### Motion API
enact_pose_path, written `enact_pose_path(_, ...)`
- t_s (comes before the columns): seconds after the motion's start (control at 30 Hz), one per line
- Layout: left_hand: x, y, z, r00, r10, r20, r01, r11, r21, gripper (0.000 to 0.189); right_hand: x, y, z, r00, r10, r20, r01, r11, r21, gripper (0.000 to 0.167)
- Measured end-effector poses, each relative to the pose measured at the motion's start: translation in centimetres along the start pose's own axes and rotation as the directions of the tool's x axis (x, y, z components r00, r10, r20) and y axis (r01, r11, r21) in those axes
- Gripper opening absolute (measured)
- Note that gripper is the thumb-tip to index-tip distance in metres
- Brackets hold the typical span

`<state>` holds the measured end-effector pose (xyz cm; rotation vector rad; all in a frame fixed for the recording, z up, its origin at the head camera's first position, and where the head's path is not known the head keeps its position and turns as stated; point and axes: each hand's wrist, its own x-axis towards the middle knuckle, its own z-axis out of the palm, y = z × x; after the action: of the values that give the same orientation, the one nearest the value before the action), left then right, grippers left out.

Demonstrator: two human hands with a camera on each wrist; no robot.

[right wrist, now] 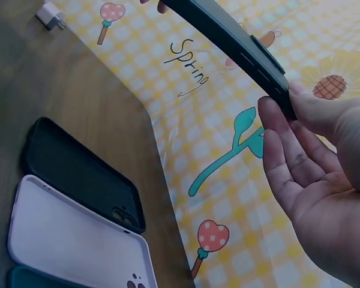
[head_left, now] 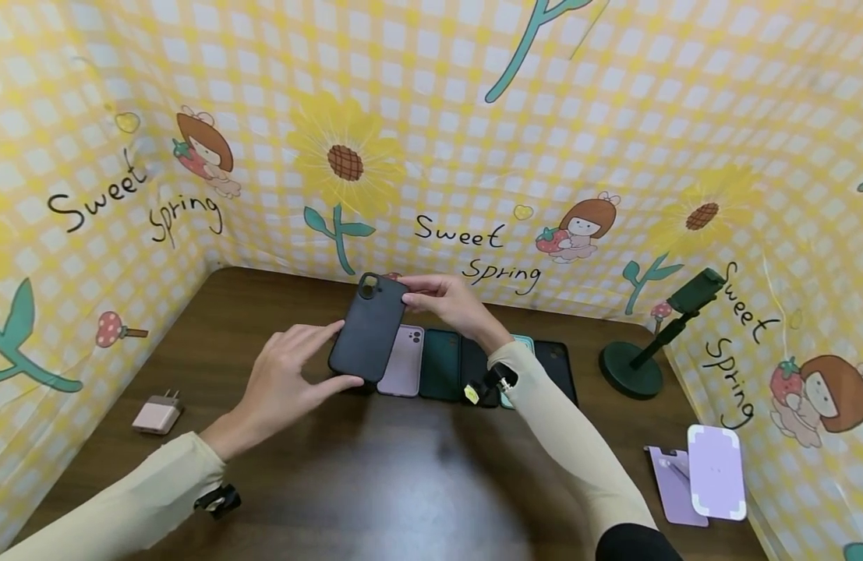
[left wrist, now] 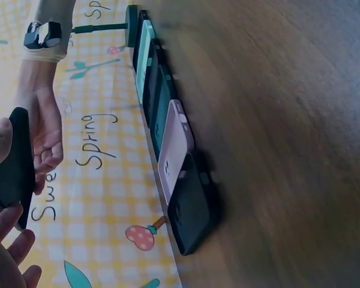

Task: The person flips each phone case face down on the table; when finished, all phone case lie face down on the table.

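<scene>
A black phone case (head_left: pixel 367 331) is held up above the table, tilted, its camera cutout at the top. My left hand (head_left: pixel 285 375) grips its left edge and lower corner between thumb and fingers. At the upper right corner my right hand (head_left: pixel 455 305) pinches it between thumb and fingertips, as the right wrist view also shows. Beneath and beside it lies a row of phone cases: another black case (right wrist: pixel 84 174), a pink case (head_left: pixel 406 362), a dark green case (head_left: pixel 441 365), a mint case (left wrist: pixel 144 60) and other dark ones.
A dark green phone stand (head_left: pixel 631 370) stands right of the row. A purple-and-white folding stand (head_left: pixel 716 471) lies at the front right. On the left is a charger plug (head_left: pixel 157 414). Checked cloth (head_left: pixel 431 156) walls in the wooden table (head_left: pixel 403 483) at the back and sides.
</scene>
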<state>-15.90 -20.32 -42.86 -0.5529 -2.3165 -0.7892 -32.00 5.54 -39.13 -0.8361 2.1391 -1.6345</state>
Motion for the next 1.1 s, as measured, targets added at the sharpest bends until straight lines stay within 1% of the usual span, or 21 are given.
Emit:
enact_pose_path(0.1, -0.4, -0.8, 0.0, 1.0, -0.025, -0.013, 0.025, 1.0, 0.013, 0.083, 1.0, 0.2, 0.7, 1.0, 0.021, 0.002, -0.021, 1.0, -0.015, 0.034)
enact_pose_path(0.17, -0.6, -1.5, 0.0, 0.999, -0.038, -0.006, 0.038, 0.999, 0.024, 0.082, 1.7, 0.4, 1.2, 0.999, 0.034, 0.003, -0.034, 0.998, -0.045, 0.034)
enact_pose_path(0.27, -1.1, -2.9, 0.0, 0.998, -0.064, 0.018, 0.063, 0.997, 0.047, 0.081, 3.0, 0.8, 2.3, 0.998, 0.051, 0.026, -0.048, 0.992, -0.114, 0.037)
enact_pose_path(0.37, -1.8, -4.3, 0.0, 0.995, -0.085, 0.057, 0.079, 0.992, 0.1, 0.081, 4.3, 1.2, 3.7, 0.997, 0.063, 0.049, -0.052, 0.979, -0.195, 0.04)
enact_pose_path(0.5, -2.9, -6.2, 0.1, 0.992, -0.068, 0.109, 0.047, 0.982, 0.185, 0.08, 5.9, 2.2, 5.7, 0.995, 0.069, 0.068, -0.045, 0.951, -0.306, 0.042)
enact_pose_path(0.63, -3.7, -8.2, 0.1, 0.985, -0.053, 0.166, 0.006, 0.962, 0.274, 0.077, 7.3, 3.6, 7.6, 0.991, 0.11, 0.078, -0.07, 0.914, -0.399, 0.038)
enact_pose_path(0.67, -3.9, -8.7, 0.1, 0.981, -0.058, 0.187, 0.001, 0.957, 0.289, 0.077, 7.5, 3.9, 7.9, 0.989, 0.122, 0.078, -0.078, 0.903, -0.423, 0.037)
enact_pose_path(0.73, -4.1, -9.5, 0.1, 0.967, -0.081, 0.24, 0.002, 0.95, 0.313, 0.075, 7.9, 4.3, 8.6, 0.988, 0.141, 0.071, -0.091, 0.878, -0.469, 0.034)
enact_pose_path(0.87, -4.2, -10.6, 0.1, 0.926, -0.146, 0.348, 0.029, 0.946, 0.322, 0.074, 8.4, 5.3, 9.6, 0.984, 0.172, 0.038, -0.121, 0.816, -0.565, 0.029)
enact_pose_path(0.97, -4.3, -10.9, 0.3, 0.899, -0.176, 0.401, 0.039, 0.944, 0.327, 0.073, 8.6, 6.1, 10.2, 0.978, 0.205, 0.028, -0.148, 0.787, -0.6, 0.03)
enact_pose_path(1.0, -4.3, -11.0, 0.4, 0.892, -0.182, 0.413, 0.04, 0.943, 0.33, 0.073, 8.6, 6.3, 10.3, 0.976, 0.216, 0.031, -0.154, 0.782, -0.603, 0.031)
enact_pose_path(1.03, -4.3, -11.0, 0.5, 0.886, -0.188, 0.423, 0.039, 0.941, 0.337, 0.073, 8.6, 6.6, 10.5, 0.974, 0.226, 0.034, -0.159, 0.778, -0.607, 0.031)
enact_pose_path(1.1, -4.5, -11.0, 0.6, 0.879, -0.194, 0.436, 0.035, 0.938, 0.346, 0.072, 8.6, 7.1, 10.7, 0.971, 0.234, 0.041, -0.159, 0.767, -0.622, 0.032)
